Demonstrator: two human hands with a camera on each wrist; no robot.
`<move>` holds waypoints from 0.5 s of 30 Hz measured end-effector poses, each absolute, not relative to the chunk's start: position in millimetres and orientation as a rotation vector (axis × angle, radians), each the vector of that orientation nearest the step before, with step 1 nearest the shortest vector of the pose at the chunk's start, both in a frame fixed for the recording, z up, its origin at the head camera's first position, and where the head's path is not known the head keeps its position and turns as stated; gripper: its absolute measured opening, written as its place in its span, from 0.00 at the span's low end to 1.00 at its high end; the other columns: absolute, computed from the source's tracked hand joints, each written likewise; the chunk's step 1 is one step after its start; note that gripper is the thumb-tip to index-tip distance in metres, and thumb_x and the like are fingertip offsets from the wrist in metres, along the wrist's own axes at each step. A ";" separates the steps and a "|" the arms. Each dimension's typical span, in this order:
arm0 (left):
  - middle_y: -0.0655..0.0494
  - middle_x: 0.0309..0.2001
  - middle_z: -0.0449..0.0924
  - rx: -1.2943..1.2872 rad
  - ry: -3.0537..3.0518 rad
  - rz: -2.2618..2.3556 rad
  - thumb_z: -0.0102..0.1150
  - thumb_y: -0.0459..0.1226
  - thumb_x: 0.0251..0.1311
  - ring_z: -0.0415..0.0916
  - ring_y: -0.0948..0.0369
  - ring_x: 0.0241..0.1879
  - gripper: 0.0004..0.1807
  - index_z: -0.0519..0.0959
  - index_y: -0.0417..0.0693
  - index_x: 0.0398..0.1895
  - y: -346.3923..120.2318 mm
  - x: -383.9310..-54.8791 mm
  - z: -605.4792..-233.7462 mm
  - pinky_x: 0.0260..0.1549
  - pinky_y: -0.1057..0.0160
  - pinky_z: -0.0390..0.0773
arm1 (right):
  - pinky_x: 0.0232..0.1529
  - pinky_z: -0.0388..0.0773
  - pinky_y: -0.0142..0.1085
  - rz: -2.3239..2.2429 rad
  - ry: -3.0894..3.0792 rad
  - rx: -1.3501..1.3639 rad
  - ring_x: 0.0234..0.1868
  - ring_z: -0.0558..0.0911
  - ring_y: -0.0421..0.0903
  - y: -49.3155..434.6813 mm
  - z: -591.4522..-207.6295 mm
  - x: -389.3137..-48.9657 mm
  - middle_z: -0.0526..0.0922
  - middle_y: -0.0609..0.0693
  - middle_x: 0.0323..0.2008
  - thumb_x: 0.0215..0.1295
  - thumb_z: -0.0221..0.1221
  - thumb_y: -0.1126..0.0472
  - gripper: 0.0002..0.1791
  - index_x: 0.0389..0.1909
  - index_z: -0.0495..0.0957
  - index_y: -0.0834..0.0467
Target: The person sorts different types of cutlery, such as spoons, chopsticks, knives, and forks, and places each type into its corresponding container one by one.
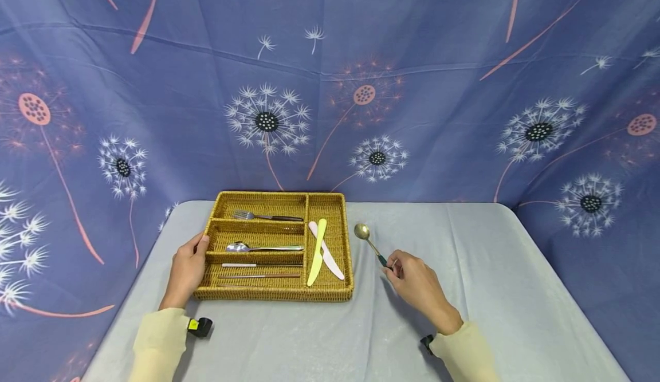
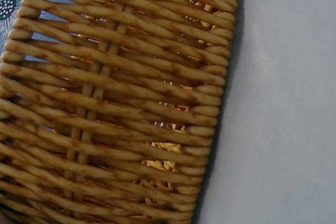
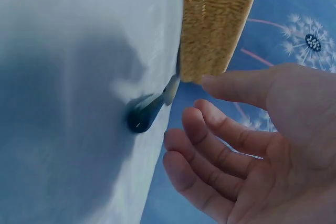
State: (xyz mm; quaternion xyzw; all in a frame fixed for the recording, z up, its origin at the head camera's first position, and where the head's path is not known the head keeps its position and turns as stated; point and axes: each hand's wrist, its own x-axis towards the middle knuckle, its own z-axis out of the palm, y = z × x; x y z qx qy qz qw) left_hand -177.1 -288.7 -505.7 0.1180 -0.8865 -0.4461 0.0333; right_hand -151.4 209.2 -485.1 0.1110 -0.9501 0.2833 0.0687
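Note:
A spoon [image 1: 362,232] with a gold bowl and a dark green handle lies on the table to the right of a wicker cutlery tray [image 1: 349,256]. My right hand [image 1: 419,283] is at the handle's end; the right wrist view shows its fingers [image 3: 194,124] loosely bent and apart from the green handle [image 3: 143,118]. At the tray's left side, my left hand [image 1: 184,270] holds the wall by the rim; most of its fingers are hidden. The left wrist view is filled by the woven wall [image 2: 115,98].
Inside the tray lie a fork [image 1: 268,217], a silver spoon [image 1: 263,248], thin chopsticks [image 1: 265,276], a yellow knife [image 1: 317,253] and a pink knife [image 1: 332,263] crossed with it. A pale cloth covers the table [image 1: 515,290]. Behind hangs a blue dandelion-patterned curtain [image 1: 438,84].

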 end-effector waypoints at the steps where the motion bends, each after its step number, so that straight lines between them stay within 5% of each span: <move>1: 0.33 0.80 0.60 0.365 -2.729 -1.375 0.32 0.55 0.88 0.54 0.35 0.81 0.36 0.59 0.42 0.85 -288.6 -177.4 -505.8 0.80 0.34 0.56 | 0.22 0.69 0.32 0.852 -2.867 0.323 0.22 0.71 0.37 211.8 -485.5 -150.8 0.75 0.41 0.23 0.68 0.73 0.65 0.09 0.34 0.81 0.54; 15: 0.34 0.81 0.59 0.360 -2.730 -1.388 0.32 0.55 0.87 0.53 0.35 0.81 0.36 0.59 0.42 0.85 -289.2 -175.6 -503.6 0.80 0.34 0.54 | 0.20 0.73 0.35 0.781 -2.850 0.338 0.24 0.75 0.39 222.6 -476.8 -174.1 0.79 0.46 0.27 0.69 0.71 0.65 0.05 0.39 0.83 0.59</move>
